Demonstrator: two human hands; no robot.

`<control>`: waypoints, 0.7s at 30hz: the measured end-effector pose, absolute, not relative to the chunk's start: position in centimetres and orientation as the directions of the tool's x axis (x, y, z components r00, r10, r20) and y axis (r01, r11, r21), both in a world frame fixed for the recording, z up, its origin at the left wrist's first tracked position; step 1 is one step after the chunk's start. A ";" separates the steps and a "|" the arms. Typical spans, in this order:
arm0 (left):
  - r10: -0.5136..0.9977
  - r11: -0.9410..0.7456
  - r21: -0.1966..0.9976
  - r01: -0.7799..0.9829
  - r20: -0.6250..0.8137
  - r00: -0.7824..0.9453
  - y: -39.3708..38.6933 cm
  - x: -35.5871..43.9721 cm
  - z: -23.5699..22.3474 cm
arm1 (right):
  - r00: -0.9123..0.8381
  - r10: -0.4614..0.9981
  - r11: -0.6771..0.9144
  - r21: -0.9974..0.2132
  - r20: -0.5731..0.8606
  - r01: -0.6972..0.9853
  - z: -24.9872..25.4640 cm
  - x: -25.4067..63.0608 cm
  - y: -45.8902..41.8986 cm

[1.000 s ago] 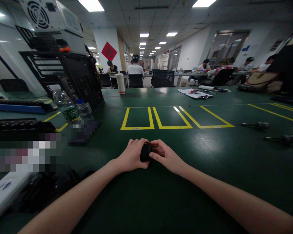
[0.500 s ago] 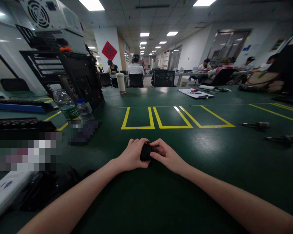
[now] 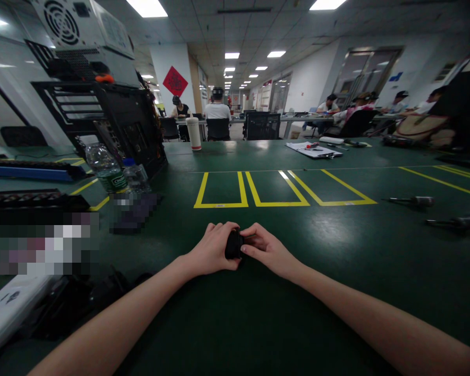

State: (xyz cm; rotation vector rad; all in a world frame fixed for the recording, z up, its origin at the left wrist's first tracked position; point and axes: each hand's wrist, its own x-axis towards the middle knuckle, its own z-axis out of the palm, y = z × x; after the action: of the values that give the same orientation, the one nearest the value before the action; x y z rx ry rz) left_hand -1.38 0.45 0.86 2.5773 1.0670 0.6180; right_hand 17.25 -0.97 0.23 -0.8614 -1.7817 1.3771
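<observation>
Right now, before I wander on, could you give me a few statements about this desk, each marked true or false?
1. The left hand and right hand are both at a small black object. True.
2. A white cup stands upright on the green desk. True.
3. The left hand lies flat on the desk. False: it curls around the black object.
4. The markings ahead of the hands are red. False: the tape is yellow.
5. A blue-capped bottle stands left of the hands. True.
</observation>
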 end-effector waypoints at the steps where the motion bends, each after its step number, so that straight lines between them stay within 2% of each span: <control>1: 0.721 -0.686 0.411 0.600 0.276 0.635 0.4 -1.4 0.9 | -0.518 0.846 0.198 -0.976 0.126 0.086 0.3 17.2 -1.0; 8: 0.728 -0.670 0.460 0.583 0.250 0.639 0.3 -1.5 1.1 | -0.505 0.858 0.210 -0.960 0.092 0.183 0.4 17.3 -1.1; 14: 0.731 -0.673 0.431 0.601 0.267 0.628 0.6 -1.4 0.8 | -0.523 0.837 0.278 -0.949 0.164 0.147 0.0 17.3 -1.1; 21: 0.735 -0.662 0.460 0.592 0.243 0.633 0.3 -1.4 1.2 | -0.528 0.838 0.225 -0.968 0.135 0.109 0.2 17.3 -1.0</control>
State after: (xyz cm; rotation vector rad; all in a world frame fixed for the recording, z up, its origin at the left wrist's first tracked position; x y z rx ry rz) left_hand -1.42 0.35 1.18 2.5200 1.0612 0.5936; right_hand 17.29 -1.02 0.21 -0.8763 -1.8156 1.3550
